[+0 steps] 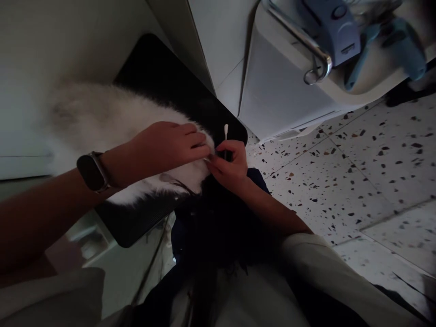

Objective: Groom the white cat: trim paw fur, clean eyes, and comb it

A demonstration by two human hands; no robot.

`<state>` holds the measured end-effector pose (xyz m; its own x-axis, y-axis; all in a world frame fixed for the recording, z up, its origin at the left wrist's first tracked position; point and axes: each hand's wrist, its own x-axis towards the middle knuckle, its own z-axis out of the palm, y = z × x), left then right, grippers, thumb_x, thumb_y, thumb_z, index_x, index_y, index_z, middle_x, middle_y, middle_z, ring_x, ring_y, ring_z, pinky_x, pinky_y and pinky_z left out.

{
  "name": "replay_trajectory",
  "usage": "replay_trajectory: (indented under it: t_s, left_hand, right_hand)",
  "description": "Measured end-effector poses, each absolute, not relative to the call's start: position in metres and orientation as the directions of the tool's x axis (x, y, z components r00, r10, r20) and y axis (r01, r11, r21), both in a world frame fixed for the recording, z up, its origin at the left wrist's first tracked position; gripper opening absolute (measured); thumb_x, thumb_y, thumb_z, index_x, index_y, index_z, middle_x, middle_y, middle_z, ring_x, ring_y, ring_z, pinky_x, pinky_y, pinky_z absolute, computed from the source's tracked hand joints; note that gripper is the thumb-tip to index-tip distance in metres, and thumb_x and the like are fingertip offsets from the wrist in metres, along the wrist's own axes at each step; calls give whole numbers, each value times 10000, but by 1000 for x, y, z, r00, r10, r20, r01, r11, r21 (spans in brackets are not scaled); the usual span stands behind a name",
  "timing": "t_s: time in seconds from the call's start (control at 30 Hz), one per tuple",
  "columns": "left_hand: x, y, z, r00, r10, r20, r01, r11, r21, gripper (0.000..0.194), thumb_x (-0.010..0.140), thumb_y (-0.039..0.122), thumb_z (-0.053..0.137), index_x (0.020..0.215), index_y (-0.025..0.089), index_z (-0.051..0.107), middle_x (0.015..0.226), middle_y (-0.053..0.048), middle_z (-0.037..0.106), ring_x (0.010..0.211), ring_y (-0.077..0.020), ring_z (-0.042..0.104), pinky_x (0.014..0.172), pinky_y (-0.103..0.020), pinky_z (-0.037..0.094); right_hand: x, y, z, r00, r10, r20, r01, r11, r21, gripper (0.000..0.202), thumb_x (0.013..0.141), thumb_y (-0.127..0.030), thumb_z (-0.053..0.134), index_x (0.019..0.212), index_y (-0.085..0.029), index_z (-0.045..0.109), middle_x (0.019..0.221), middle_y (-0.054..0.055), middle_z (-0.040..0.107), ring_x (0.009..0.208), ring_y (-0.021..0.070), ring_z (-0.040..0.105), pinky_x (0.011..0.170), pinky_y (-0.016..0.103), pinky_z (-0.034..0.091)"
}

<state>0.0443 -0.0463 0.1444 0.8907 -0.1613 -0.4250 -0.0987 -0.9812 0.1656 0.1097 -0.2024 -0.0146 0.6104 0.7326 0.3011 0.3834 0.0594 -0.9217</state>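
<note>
A white, long-haired animal (112, 109), its kind not plain from here, lies on a black ribbed tabletop (160, 68). My left hand (177, 143), with a dark watch (91, 171) on the wrist, rests over the animal's front end, fingers curled together on the fur at its head. Just right of those fingertips, my right hand (231, 165) is closed on a cotton swab (226, 131). One white tip of the swab points up past the thumb and finger; the lower end is hidden. Both hands nearly meet. Fur and fingers cover the spot between them.
At the upper right stands a white cart (282, 77). On it are scissors (315, 72), a blue-grey clipper-like device (340, 32) and blue-handled tools (405, 50). Speckled floor tiles (323, 181) lie to the right. A pale wall (68, 36) borders the tabletop's far left.
</note>
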Motion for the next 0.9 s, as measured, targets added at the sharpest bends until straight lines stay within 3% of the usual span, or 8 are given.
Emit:
replay_trajectory:
  t_s: [0.1,0.23,0.37,0.5,0.6,0.73,0.9]
  left_hand:
    - [48,-48,143,910,-214,-357,-119,-956,270,361,970,88,360,974,221,695,1193,-82,679,1170,-246,605,1023,-437,475]
    - [51,-46,144,846,-271,-458,-161,-951,266,400,944,60,368,1039,251,707,1104,-74,704,1091,-229,634,951,-401,494]
    - [55,-43,145,802,-324,-501,-254,-945,205,447,945,32,343,1122,264,682,1181,-60,691,1115,-219,612,897,-369,468]
    - [60,-47,145,760,-427,-490,-419,-898,134,453,944,-10,273,1112,158,659,1082,-101,683,974,-234,604,813,-366,444]
    - [64,-54,146,753,-354,-555,-383,-921,69,402,896,-44,331,1084,131,640,1035,-106,643,921,-234,570,797,-352,443]
    - [64,-54,146,765,-239,-599,-328,-944,-42,400,820,-98,362,974,146,640,1023,-93,616,875,-216,555,649,-306,382]
    - [56,-35,142,788,-251,-563,-294,-956,16,447,850,-89,344,1098,132,643,1193,-120,626,890,-213,578,591,-301,333]
  right_hand:
    - [109,-202,-13,649,706,284,364,39,-930,148,855,-388,655,788,-256,647,842,60,595,873,227,606,840,443,557]
    - [113,-203,-16,570,730,377,441,116,-890,236,883,-400,634,697,-256,614,819,44,596,817,215,597,760,429,558]
    - [124,-209,-25,558,685,469,442,234,-866,89,901,-384,656,897,-301,686,967,47,648,930,219,629,817,433,561]
    - [132,-217,-34,659,675,332,293,176,-940,129,917,-419,623,982,-312,656,1038,61,648,1011,248,638,903,514,547]
    - [132,-218,-36,724,655,215,142,163,-976,148,965,-426,552,991,-301,627,1048,58,653,961,227,661,853,491,574]
    - [134,-216,-31,744,660,104,-40,200,-979,186,982,-463,538,984,-287,598,996,37,666,797,173,671,742,406,593]
    - [147,-205,-30,765,641,62,-109,224,-969,294,920,-558,618,885,-268,589,1035,38,647,853,184,675,759,426,608]
